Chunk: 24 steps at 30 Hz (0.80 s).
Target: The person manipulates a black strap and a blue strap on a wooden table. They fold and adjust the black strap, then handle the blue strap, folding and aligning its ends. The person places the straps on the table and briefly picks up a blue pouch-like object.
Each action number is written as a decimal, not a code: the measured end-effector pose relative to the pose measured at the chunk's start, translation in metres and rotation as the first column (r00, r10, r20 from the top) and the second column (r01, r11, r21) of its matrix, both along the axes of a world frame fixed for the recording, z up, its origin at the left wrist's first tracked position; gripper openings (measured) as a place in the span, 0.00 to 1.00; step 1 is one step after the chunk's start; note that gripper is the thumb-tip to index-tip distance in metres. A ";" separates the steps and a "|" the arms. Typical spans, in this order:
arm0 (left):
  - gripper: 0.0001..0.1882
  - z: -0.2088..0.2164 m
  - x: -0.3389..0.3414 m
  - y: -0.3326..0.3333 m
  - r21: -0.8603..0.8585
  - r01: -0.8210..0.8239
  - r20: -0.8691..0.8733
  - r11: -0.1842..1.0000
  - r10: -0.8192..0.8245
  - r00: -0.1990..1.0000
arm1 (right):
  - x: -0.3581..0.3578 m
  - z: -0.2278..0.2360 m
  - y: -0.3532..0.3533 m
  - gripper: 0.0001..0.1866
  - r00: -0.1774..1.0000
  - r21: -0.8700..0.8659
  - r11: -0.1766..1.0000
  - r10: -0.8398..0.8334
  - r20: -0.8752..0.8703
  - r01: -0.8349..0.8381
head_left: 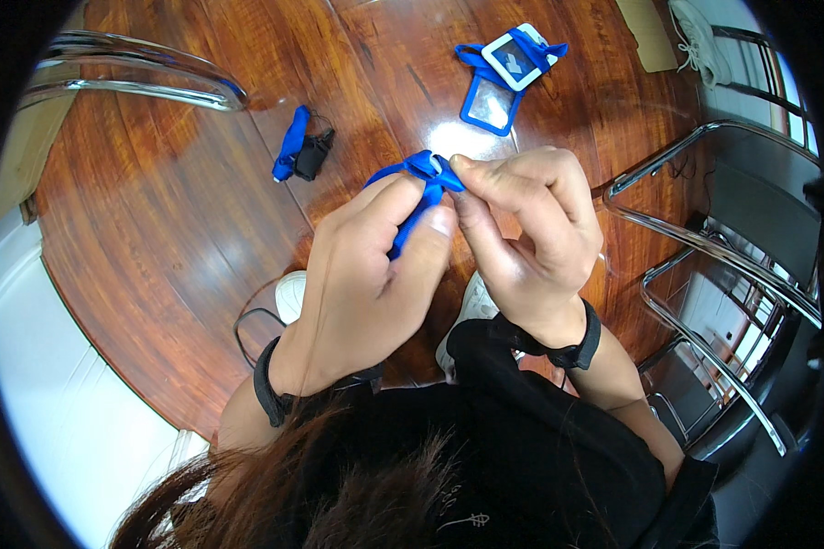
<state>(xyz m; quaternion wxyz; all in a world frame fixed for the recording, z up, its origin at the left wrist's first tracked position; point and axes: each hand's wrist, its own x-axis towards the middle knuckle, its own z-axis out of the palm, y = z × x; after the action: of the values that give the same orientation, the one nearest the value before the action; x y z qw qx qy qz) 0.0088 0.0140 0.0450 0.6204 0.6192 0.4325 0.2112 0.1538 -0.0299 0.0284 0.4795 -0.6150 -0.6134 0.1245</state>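
Observation:
A blue ribbon lanyard [414,227] is held up in front of me, folded into a loop or knot at its top, with a small pale bit showing inside. My left hand [362,270] is closed on it, the strap pinched between thumb and forefinger and a length hanging below. From the other side, my right hand [540,220] pinches the ribbon's folded end between thumb and fingers. Beyond the hands, a white-framed badge holder [494,60] wrapped in blue ribbon overlaps a blue-framed badge holder [468,112] on the floor.
Left of these lies a blue strap [292,145] with a black piece [313,156]. Chrome chair legs stand at the upper left [156,69] and a chrome-framed chair [714,242] at right. Cardboard [648,37] and a white sneaker [701,41] are at the far right, over wooden flooring [156,229].

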 end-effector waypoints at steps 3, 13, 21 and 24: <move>0.10 -0.004 0.005 -0.001 0.093 -0.088 0.140 0.992 0.075 0.987 | -0.001 -0.007 0.001 0.11 0.996 0.107 0.994 0.025 0.089 -0.034; 0.07 -0.001 -0.002 -0.002 -0.197 -0.138 0.090 0.971 0.158 0.983 | 0.001 -0.004 -0.005 0.12 0.943 -0.103 0.987 0.082 -0.321 -0.121; 0.08 -0.004 -0.004 -0.001 -0.114 -0.156 0.108 0.981 0.168 0.980 | 0.006 0.003 -0.002 0.10 0.743 -0.354 0.886 -0.017 -0.669 -0.299; 0.09 -0.005 -0.002 -0.004 -0.166 -0.174 0.105 0.971 0.193 0.976 | 0.006 0.004 -0.004 0.10 0.843 -0.334 0.916 0.008 -0.538 -0.221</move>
<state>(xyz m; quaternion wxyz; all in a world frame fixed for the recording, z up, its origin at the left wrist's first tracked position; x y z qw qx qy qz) 0.0072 0.0100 0.0403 0.6696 0.5123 0.4650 0.2700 0.1594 -0.0337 0.0326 0.4909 -0.6003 -0.4586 0.4341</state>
